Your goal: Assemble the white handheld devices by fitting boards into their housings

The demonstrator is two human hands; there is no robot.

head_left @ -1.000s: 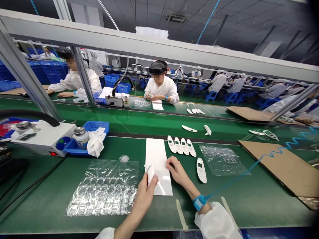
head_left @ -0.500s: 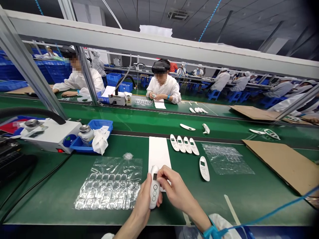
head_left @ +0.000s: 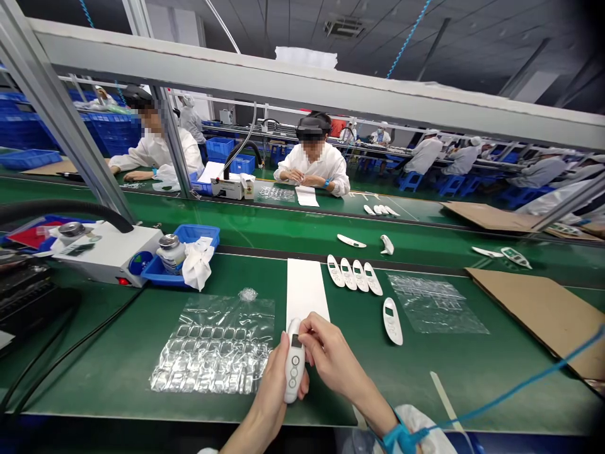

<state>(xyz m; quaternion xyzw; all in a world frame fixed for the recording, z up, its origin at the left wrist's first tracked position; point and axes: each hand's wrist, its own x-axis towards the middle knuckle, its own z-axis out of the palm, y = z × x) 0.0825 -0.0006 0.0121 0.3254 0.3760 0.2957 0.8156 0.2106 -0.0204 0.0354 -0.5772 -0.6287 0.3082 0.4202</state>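
My left hand point(head_left: 274, 391) grips a white handheld device shell point(head_left: 293, 369) with a small dark screen and round buttons, face up, above the green table's near edge. My right hand point(head_left: 328, 362) pinches its upper end at the screen with the fingertips. Behind them lies a white paper strip point(head_left: 306, 291). A clear plastic sheet of small parts point(head_left: 215, 347) lies to the left. Several more white shells point(head_left: 354, 275) stand in a row beyond, and a single one point(head_left: 392, 321) lies to the right.
A white machine point(head_left: 111, 249) with a black hose, a blue tray point(head_left: 191, 236) holding a jar and a white cloth sit at the left. Cardboard point(head_left: 543, 312) and another clear sheet point(head_left: 435, 302) lie at the right. People in white coats work across the green conveyor point(head_left: 283, 230).
A second ago my left hand held the shell on the paper strip with my right hand flat beside it. Both hands have since drawn the shell toward me, and my right fingers closed on its top.
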